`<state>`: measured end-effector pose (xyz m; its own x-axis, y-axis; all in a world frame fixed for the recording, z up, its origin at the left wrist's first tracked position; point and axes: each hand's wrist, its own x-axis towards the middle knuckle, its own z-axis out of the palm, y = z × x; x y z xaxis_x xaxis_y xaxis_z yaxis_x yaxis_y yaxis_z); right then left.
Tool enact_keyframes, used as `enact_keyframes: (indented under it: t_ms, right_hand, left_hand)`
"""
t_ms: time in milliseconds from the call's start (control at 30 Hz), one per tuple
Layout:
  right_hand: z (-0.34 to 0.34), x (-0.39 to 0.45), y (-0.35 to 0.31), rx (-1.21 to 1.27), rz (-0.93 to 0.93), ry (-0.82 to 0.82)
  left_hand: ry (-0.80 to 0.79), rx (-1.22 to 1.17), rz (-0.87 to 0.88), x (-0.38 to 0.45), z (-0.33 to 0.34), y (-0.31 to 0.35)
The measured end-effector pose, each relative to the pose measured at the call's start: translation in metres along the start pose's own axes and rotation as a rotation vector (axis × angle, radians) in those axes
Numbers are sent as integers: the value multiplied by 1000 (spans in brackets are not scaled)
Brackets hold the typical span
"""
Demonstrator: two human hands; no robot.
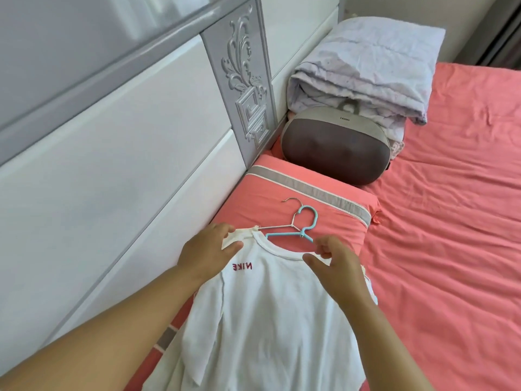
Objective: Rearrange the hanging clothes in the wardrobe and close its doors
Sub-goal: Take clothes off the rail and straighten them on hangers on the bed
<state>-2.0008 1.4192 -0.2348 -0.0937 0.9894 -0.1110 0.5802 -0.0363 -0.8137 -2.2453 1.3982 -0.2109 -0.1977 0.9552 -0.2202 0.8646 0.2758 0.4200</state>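
Observation:
A white T-shirt (270,314) with red mirrored lettering lies inside out on the coral pillow (253,193), its neck pointing away from me. Out of the neck stick a light-blue plastic hanger (306,221) and a thin metal wire hanger (290,218), hooks resting on the pillow. My left hand (208,249) pinches the shirt's left shoulder at the collar. My right hand (335,263) pinches the collar at the right shoulder, beside the blue hanger's arm. The wardrobe is not in view.
A white and grey headboard (127,136) with carved panel runs along the left. Beyond the pillow sit a grey-brown massage cushion (335,148) and a folded lilac quilt (366,69). The coral bedsheet (451,221) spreads to the right.

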Motion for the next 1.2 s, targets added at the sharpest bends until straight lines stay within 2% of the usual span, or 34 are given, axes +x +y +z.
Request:
enact_keyframes:
  t_ms: [233,467,867,1200]
  right_hand:
    - [22,-58,-81,52,-88,-182]
    - [66,-129,-172,21,-319,-365]
    - [155,-334,-326,13,-759,-777]
    - [207,-545,-387,-2,-996,-982]
  left_hand:
    - [56,-56,-45,-89,-48,-24]
    - [147,-105,-208,-214,-107,-89]
    - [544,-176,-430,-490,-194,-176]
    - [839,-182,-652,-729,-206,-234]
